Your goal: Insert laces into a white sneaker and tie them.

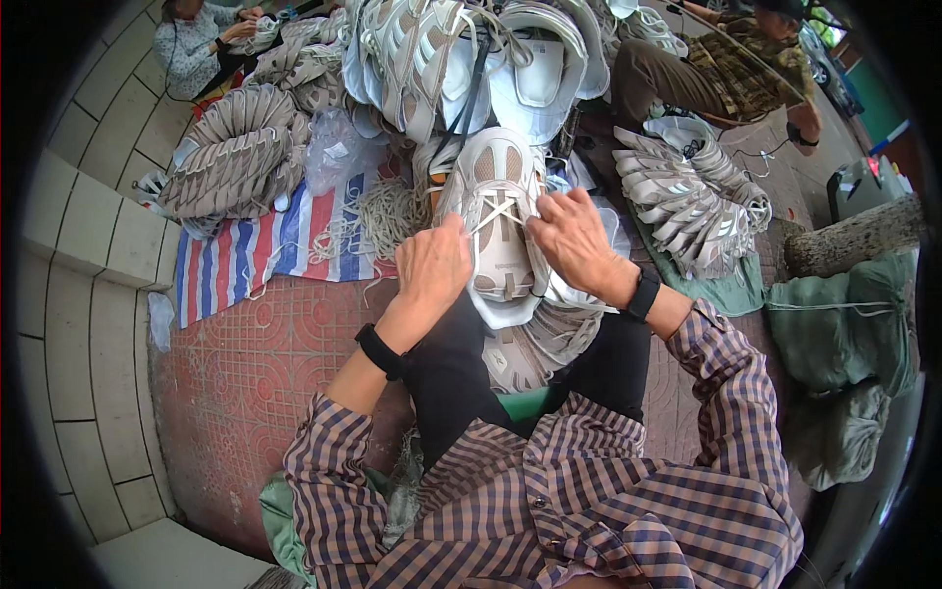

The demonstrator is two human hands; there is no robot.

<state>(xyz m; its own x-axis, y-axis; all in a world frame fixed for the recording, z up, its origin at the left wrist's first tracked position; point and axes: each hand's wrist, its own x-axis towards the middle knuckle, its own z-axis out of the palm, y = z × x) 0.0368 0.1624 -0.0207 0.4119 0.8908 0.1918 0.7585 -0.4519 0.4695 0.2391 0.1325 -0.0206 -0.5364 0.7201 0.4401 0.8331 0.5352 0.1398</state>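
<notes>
A beige and white shoe upper (496,191) lies on my lap, toe end away from me, with a white lace (494,212) crossing its eyelets. My left hand (432,263) presses on the upper's left side, fingers pinched at the lace. My right hand (572,236) grips the right side, fingertips on the lace near the eyelets. More uppers (535,339) are stacked under it on my knees. Both wrists wear black bands.
A big heap of white uppers (471,59) lies ahead, grey stacks at left (235,147) and right (687,191). Loose white laces (378,221) rest on a striped tarp (255,250). Two seated people work at the far left and far right. Green sacks (844,324) sit right.
</notes>
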